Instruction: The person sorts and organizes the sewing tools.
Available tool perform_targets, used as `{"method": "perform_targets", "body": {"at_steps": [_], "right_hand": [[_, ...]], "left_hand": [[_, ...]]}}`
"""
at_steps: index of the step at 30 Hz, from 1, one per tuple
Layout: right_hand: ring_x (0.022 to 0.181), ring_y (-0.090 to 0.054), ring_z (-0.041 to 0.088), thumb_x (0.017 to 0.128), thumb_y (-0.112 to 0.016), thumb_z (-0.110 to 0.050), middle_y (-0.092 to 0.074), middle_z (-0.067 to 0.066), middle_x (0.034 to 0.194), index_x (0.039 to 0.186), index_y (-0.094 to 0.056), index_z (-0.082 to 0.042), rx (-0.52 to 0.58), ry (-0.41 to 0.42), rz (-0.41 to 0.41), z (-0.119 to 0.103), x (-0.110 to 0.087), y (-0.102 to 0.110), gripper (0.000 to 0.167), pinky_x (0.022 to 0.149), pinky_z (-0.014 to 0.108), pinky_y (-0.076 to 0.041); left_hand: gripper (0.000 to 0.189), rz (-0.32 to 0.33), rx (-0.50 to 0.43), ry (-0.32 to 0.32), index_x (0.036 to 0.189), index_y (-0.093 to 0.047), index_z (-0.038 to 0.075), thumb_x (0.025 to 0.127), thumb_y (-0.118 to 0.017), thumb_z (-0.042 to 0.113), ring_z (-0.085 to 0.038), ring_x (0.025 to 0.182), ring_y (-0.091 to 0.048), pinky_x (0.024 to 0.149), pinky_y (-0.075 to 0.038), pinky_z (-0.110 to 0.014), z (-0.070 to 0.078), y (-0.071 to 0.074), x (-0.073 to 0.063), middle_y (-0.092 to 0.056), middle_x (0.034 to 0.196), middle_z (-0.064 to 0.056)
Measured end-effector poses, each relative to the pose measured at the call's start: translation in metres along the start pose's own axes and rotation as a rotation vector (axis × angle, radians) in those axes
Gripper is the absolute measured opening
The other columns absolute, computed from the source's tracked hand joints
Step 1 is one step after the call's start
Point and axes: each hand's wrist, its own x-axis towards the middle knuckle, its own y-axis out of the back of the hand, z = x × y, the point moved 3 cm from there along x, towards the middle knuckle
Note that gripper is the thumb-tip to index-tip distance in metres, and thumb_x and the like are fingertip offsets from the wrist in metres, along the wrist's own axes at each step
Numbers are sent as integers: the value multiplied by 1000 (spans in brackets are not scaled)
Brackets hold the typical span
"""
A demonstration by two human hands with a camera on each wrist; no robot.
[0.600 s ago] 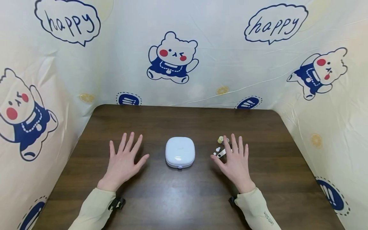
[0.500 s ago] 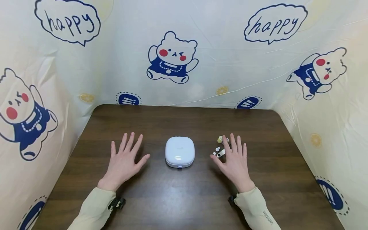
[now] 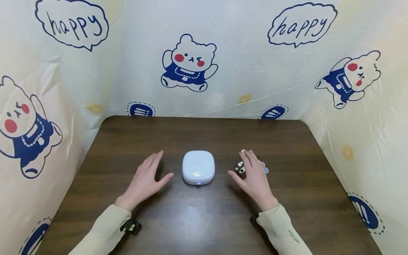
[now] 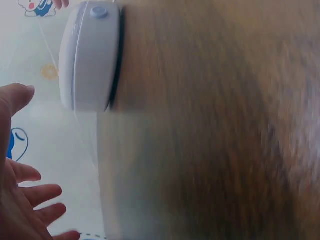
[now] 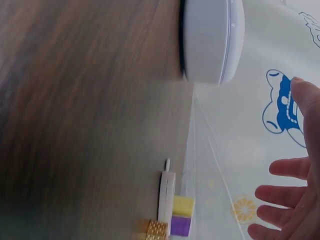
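A white rounded-square case (image 3: 198,166) with a small front button sits closed on the table between the hands. To its left, the left hand (image 3: 145,180) is held palm down, thumb apart from the fingers, holding nothing. The right hand (image 3: 255,180) is over a group of small items on the right and hides part of it. White bits (image 3: 240,164) and a pale round piece (image 3: 265,170) show beside its fingers. In the right wrist view are a yellow piece (image 5: 183,206), a purple piece (image 5: 180,226), a gold dimpled piece (image 5: 156,230) and a white strip (image 5: 167,195).
The dark wooden table (image 3: 197,134) has rounded far corners. A pale curtain (image 3: 134,63) printed with bears and lettering hangs behind it and along both sides. A black strap device (image 3: 131,226) is worn on the left wrist, and another (image 3: 254,220) on the right.
The left hand has moved right, nearer the case, and its fingers have drawn together. The right hand has shifted slightly left, its fingers closer together, uncovering pale round pieces on its right.
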Motion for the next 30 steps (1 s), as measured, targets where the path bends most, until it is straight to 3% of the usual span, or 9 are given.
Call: {"method": "perform_targets", "body": {"at_steps": [8, 17, 30], "right_hand": [[141, -48, 36, 90, -80, -47, -53, 17, 150, 145, -56, -6, 106, 67, 5, -16, 3, -1, 72, 112, 56, -44], [143, -48, 35, 92, -77, -52, -52, 17, 153, 148, -56, -10, 124, 63, -116, -33, 13, -8, 74, 111, 56, -45], [143, -46, 31, 89, -78, -56, -47, 14, 157, 153, -49, -10, 134, 175, -285, -48, 30, -29, 84, 114, 48, -44]], "left_hand": [[103, -117, -228, 47, 166, -21, 8, 93, -71, 60, -42, 152, -29, 119, -29, -64, 4, -16, 7, -30, 167, -20], [117, -174, -387, 23, 164, -17, 3, 83, -87, 51, -39, 148, -38, 117, -37, -56, 13, -38, 18, -32, 163, -23], [133, -277, -360, -40, 166, -8, 2, 75, -93, 48, -40, 156, -21, 121, -28, -58, 21, -49, 36, -15, 170, -25]]}}
